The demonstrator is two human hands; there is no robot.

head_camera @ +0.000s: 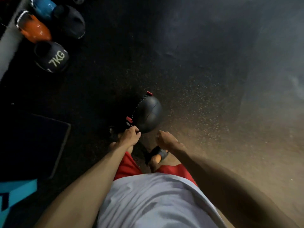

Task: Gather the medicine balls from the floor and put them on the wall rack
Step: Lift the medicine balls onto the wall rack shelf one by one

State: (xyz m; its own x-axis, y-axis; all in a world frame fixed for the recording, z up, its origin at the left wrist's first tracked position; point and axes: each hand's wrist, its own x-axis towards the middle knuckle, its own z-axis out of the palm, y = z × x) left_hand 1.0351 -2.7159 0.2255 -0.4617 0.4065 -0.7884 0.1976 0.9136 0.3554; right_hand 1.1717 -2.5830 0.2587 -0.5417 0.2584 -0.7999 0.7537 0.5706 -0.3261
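Dark speckled rubber flooring is seen from above, lit warmly at the right and falling into shadow at the left. Near the centre, a black medicine ball is shown resting on the floor directly ahead of the person's feet. White stitching runs along its left seam, two red tabs are fixed to that seam, and a partly hidden "8K" marking is printed near its lower edge.

The left hand is placed against the near lower edge of the ball, with its fingers curled onto the ball beside the marking. The right hand is held just beside the ball and slightly apart from it, its fingers curled downward; nothing can be seen in them.

At the upper left, four further balls are grouped on the floor beside a grey strip: a blue ball, an orange ball, a plain black ball and a black ball marked "7KG". These lie well apart from the central ball.

A dark mat is laid at the left, and a teal-patterned surface is visible at the lower left corner. A grey shirt, red shorts and a black sandal are worn by the person.
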